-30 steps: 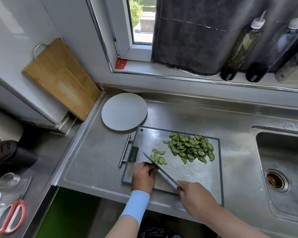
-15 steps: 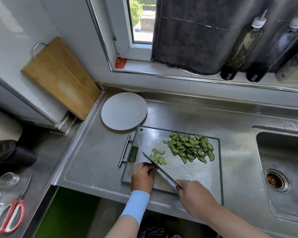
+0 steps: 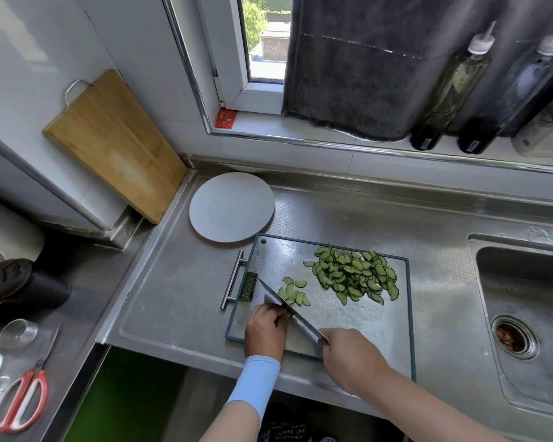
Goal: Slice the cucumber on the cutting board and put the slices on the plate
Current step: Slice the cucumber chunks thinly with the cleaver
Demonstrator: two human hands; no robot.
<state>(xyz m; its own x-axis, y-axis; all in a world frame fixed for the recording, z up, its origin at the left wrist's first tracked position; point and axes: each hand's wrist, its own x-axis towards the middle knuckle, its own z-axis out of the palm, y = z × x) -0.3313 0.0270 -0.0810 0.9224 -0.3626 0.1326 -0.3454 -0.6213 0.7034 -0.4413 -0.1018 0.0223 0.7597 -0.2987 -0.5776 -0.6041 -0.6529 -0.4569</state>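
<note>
A steel cutting board (image 3: 364, 320) with a dark rim lies on the counter. A big heap of cucumber slices (image 3: 355, 274) sits at its far right, and a few fresh slices (image 3: 292, 293) lie beside the knife blade (image 3: 288, 309). My right hand (image 3: 348, 358) grips the knife handle, the blade slanting to the upper left. My left hand (image 3: 265, 330), fingers curled, holds down the cucumber piece under it; that piece is hidden. A cucumber end piece (image 3: 249, 286) rests at the board's left edge. The white plate (image 3: 232, 210) beyond the board holds nothing.
A sink (image 3: 524, 320) is at the right. A wooden board (image 3: 115, 145) leans on the wall at the left. Bottles (image 3: 450, 87) stand on the sill. Red scissors (image 3: 21, 400), a small glass (image 3: 16, 333) and a black pot (image 3: 23, 282) sit at the left.
The knife and both hands stay in almost the same place near the board's front left; the blade has shifted only slightly. The slice piles look unchanged.
</note>
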